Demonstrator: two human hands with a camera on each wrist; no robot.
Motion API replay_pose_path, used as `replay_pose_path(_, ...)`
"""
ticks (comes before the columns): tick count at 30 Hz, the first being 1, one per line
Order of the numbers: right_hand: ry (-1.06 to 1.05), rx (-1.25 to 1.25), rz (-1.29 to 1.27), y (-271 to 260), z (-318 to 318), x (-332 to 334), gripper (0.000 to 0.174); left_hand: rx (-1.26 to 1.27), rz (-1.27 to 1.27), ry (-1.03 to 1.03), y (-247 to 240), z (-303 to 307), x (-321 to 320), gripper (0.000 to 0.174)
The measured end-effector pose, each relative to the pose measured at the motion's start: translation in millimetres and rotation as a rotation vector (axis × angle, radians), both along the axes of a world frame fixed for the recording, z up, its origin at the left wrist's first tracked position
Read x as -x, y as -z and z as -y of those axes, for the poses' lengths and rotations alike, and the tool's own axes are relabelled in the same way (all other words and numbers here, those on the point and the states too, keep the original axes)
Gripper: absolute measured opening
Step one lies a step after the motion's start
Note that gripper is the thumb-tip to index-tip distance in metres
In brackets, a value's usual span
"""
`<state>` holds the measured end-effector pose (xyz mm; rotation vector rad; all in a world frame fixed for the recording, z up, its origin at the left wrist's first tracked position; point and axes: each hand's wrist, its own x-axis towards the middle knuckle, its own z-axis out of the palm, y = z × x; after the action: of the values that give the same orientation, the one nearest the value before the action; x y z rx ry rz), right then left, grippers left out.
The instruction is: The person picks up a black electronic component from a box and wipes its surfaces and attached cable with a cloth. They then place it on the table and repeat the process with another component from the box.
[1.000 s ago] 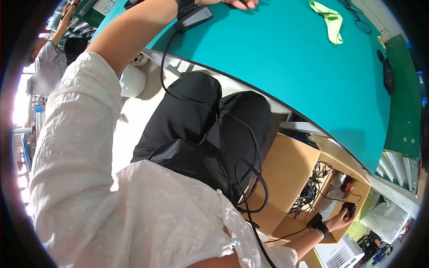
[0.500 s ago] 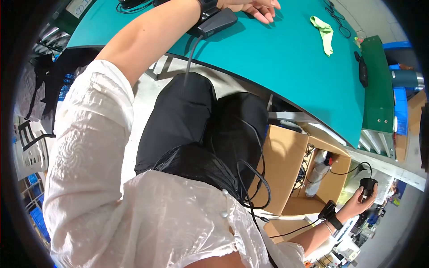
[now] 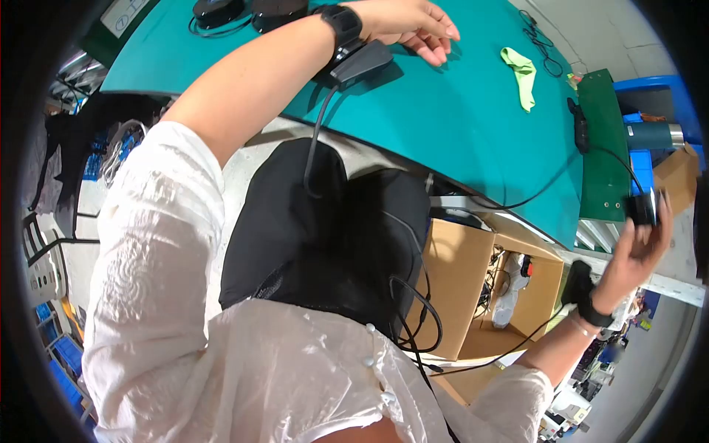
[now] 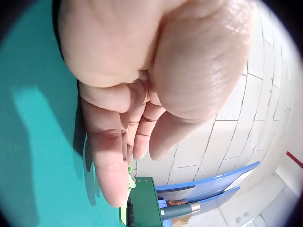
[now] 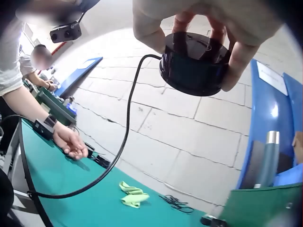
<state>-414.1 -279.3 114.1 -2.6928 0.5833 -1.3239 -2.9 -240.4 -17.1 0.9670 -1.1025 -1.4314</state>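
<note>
My right hand grips a glossy black round device, fingers and thumb around its side. From that device a black cable hangs down and runs to the green table top. In the head view the hand is raised at the right, beyond the table's corner. My left hand lies over the far part of the table, palm turned up and fingers loosely bent with nothing in them. Two similar black round devices stand beside the left forearm.
A light green cloth and a coiled black cable lie on the table. An open cardboard box with cables and a plastic-wrapped item stands below the table at right. A green bin borders the table's right end.
My right hand has lifted the black round device out of the cardboard box and up past the table's right end, its cable trailing. The left hand stays over the table, shifting slightly in view.
</note>
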Motion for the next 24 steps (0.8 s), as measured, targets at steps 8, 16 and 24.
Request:
replay_pose_path(8, -0.405, -0.273, -0.258, 28.8, 31.0, -157.4, 0.078, 0.192, -0.108, 0.016, -17.8, 14.6, 11.5, 0.042)
replay_pose_path(16, -0.518, -0.395, -0.283, 77.4, 72.1, -222.1, 0.066, 0.074, -0.269, 0.160, -8.1, 23.1, -6.8, 0.048)
replay_pose_path(24, -0.555, -0.584, -0.047, 90.8, 90.0, -211.5, 0.076, 0.192, -0.157, -0.114, -12.4, 19.6, 5.4, 0.055)
